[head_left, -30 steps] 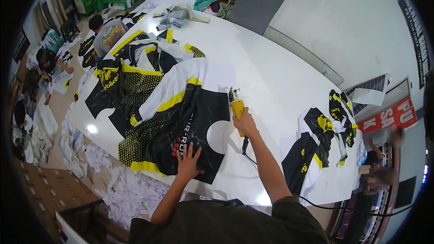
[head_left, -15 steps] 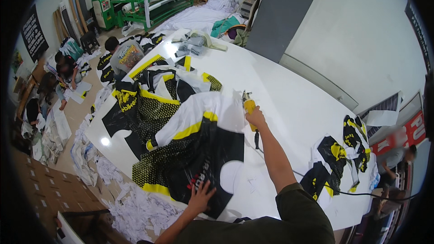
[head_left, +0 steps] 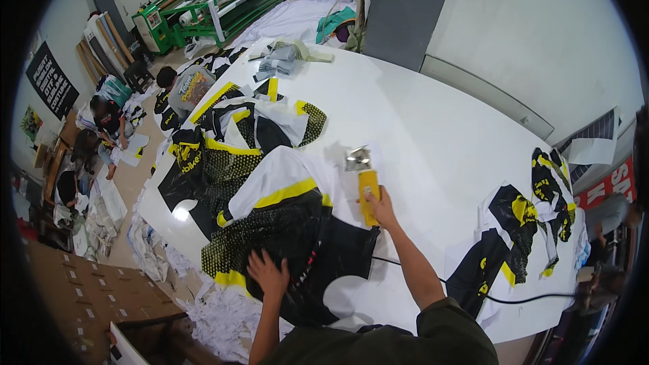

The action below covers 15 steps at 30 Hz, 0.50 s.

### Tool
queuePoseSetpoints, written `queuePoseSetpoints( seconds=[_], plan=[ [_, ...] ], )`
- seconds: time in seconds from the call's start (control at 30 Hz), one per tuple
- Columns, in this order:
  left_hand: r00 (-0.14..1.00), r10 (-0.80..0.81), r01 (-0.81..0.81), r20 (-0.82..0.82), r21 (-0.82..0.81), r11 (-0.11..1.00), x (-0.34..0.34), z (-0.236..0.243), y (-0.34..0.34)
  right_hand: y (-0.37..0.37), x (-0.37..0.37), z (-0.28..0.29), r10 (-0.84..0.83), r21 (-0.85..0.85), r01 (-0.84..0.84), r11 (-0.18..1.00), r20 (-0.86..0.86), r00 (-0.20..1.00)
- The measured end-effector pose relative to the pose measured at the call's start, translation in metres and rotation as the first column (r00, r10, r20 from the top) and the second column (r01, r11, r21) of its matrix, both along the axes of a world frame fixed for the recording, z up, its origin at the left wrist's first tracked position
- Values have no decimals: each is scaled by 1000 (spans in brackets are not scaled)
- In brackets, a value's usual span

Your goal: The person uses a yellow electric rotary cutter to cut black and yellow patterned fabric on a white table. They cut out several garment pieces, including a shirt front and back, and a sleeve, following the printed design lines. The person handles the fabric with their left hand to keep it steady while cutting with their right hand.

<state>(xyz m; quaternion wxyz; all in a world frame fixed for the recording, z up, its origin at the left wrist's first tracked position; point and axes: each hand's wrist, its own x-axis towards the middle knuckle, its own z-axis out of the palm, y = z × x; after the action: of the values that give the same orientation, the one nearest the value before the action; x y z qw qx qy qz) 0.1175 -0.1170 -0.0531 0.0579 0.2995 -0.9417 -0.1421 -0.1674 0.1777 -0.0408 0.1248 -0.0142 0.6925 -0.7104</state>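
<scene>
My right hand (head_left: 382, 208) grips the yellow body of an electric fabric cutter (head_left: 368, 186) with a metal head at its far end. It is above the white table, to the right of the cloth. A black cord trails from the tool's near end. My left hand (head_left: 269, 273) lies with fingers spread on a black, white and yellow printed fabric piece (head_left: 345, 250). This piece has a dotted yellow pattern on its left part, a rounded cut-out at its near edge, and folds through its middle.
More printed fabric pieces (head_left: 236, 118) are heaped farther along the white table (head_left: 419, 135), and others (head_left: 510, 230) lie at right. Grey folded cloth (head_left: 278, 61) sits at the far end. White scraps (head_left: 216, 318) cover the floor at left, where people sit. The black cord (head_left: 500, 299) crosses the table.
My left hand has moved left and slightly up across the cloth, whose middle is now more folded. The cutter has shifted a little left and nearer, its metal head turned more into view.
</scene>
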Motion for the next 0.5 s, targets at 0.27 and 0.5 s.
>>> queuePoseSetpoints(
  seconds=[0.27,0.5],
  plan=[
    [701,-713,710,-29,130,692,-254,-17,97,214,53,-26,-534,204,559,804,-166,829],
    [424,-905,906,44,-7,424,-307,-14,218,336,221,20,-785,144,776,614,4,620]
  ],
)
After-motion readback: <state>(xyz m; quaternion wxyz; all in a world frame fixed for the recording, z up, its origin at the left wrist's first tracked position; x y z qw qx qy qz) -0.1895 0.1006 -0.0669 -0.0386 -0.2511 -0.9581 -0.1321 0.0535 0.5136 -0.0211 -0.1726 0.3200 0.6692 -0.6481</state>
